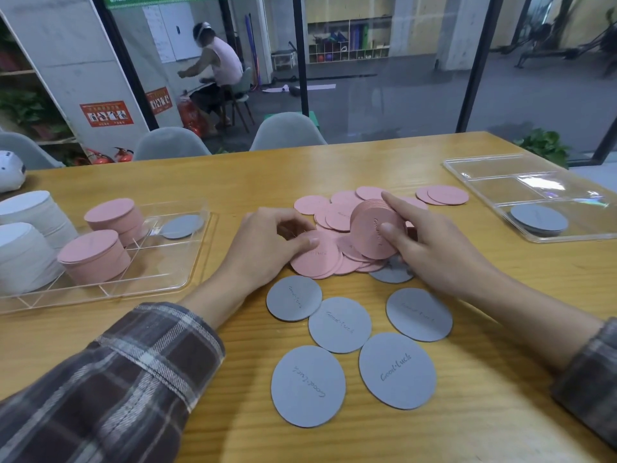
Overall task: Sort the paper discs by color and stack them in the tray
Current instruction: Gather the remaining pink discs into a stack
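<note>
My right hand (430, 248) grips a thick stack of pink discs (370, 228), tilted on edge above the loose pink pile (337, 212) at the table's middle. My left hand (267, 245) pinches a pink disc (314, 262) at the pile's near left edge. Several grey discs (339, 324) lie flat in front of the pile, nearer to me. A clear tray (187, 262) on the left holds two pink stacks (95, 255), white stacks (23, 255) and a few grey discs (182, 226). A second clear tray (484, 177) at the right holds grey discs (538, 218).
The wooden table (500, 379) runs to a glass wall behind. Grey chairs (287, 132) stand at the far edge. A white object (10, 170) sits at the far left. A person sits on a chair beyond the glass.
</note>
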Tool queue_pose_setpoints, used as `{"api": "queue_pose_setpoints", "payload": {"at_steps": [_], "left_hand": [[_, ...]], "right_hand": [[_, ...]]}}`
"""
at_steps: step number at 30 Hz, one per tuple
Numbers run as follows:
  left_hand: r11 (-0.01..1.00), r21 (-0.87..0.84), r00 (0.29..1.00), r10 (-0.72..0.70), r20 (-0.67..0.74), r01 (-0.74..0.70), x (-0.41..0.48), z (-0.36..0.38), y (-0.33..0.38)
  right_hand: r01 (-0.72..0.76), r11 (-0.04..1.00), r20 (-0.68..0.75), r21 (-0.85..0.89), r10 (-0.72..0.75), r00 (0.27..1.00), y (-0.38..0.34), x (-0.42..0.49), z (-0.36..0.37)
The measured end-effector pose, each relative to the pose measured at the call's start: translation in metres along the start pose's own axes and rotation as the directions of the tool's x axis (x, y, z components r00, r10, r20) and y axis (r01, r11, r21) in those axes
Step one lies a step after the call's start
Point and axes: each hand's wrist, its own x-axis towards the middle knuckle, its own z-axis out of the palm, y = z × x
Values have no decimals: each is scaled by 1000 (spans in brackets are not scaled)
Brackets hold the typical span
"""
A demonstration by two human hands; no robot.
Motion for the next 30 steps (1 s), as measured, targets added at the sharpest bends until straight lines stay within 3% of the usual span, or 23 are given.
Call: {"api": "queue_pose_setpoints", "payload": {"at_steps": [5,8,14,23,28,30], "left_hand": [[908,-404,993,-99,61,116,2,-3,7],[838,-513,983,-138,124,183,-1,3,12],[843,-494,977,-170,132,213,-9,19,29],[919,-382,991,-124,-45,98,-13,31,35],[911,-392,986,-161,-49,129,-13,32,39],[938,-337,992,-110,-67,82,-13,33,36]], "right_hand": [[-56,991,-2,121,57,998,1,1,2],[-64,984,14,167,63,998,1,1,3],[-116,929,54,352,103,993,-7,-1,7],[-143,911,125,386,102,987,-7,-1,8],[-51,965,119,256,21,993,-12,-4,6],[-14,981,123,191,-10,992,-11,-4,6]]}}
